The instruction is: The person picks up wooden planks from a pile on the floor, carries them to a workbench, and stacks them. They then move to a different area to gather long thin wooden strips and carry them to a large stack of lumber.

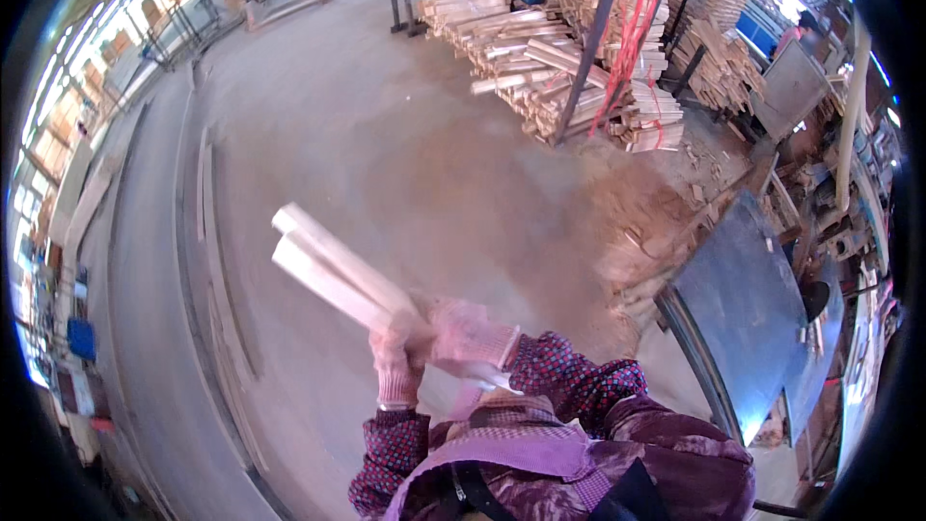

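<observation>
A small bundle of pale wooden strips (333,270) slants up and to the left in front of my body, its far ends sticking out over the floor. Both hands wear light pinkish work gloves. My left hand (395,362) is closed around the near part of the strips from below. Close beside it, my right hand (473,333) also closes on the strips from the right side; its fingers are partly blurred. The near ends of the strips are hidden by the gloves.
A large stack of wooden strips (540,68) stands at the back right by a metal post (590,58) hung with red ties (632,39). A dark metal machine table (743,299) is at my right. Long boards (217,260) lie on the floor at left.
</observation>
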### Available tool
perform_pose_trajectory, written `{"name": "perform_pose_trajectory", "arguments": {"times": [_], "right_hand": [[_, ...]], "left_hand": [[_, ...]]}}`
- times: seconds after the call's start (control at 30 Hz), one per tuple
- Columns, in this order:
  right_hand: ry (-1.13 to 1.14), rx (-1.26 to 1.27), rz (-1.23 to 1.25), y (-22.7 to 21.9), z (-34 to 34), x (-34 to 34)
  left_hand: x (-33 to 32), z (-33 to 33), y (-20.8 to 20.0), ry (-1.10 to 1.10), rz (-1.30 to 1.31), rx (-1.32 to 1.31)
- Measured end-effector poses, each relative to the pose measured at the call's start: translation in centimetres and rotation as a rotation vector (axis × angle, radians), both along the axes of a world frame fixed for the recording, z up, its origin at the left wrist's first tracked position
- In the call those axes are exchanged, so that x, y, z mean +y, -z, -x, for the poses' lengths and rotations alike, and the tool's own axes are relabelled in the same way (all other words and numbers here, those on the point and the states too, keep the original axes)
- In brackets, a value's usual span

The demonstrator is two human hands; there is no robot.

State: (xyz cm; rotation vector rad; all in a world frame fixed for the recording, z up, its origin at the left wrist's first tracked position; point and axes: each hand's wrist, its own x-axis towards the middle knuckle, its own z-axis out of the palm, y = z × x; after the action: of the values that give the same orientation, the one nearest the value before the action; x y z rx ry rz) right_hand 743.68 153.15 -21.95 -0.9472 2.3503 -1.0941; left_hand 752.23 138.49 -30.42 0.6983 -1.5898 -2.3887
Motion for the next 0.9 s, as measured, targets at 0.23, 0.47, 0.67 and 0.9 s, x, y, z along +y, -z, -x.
{"name": "perform_pose_trajectory", "arguments": {"times": [0.23,0.47,0.67,0.9], "right_hand": [[-0.224,-0.229,0.052,-6.2,20.4,-12.7],[-0.178,-0.078,0.029,-3.4,37.7,-23.1],[0.067,0.193,0.014,-1.7,52.4,-32.4],[0.275,0.473,0.025,-2.4,68.7,-39.4]], "left_hand": [[-12.3,17.7,-5.8,-0.173,-0.244,0.151],[-21.6,35.0,-5.6,-0.137,-0.276,0.159],[-32.1,53.1,-3.6,-0.015,-0.254,0.067],[-39.8,75.4,-8.0,0.040,-0.260,0.033]]}}
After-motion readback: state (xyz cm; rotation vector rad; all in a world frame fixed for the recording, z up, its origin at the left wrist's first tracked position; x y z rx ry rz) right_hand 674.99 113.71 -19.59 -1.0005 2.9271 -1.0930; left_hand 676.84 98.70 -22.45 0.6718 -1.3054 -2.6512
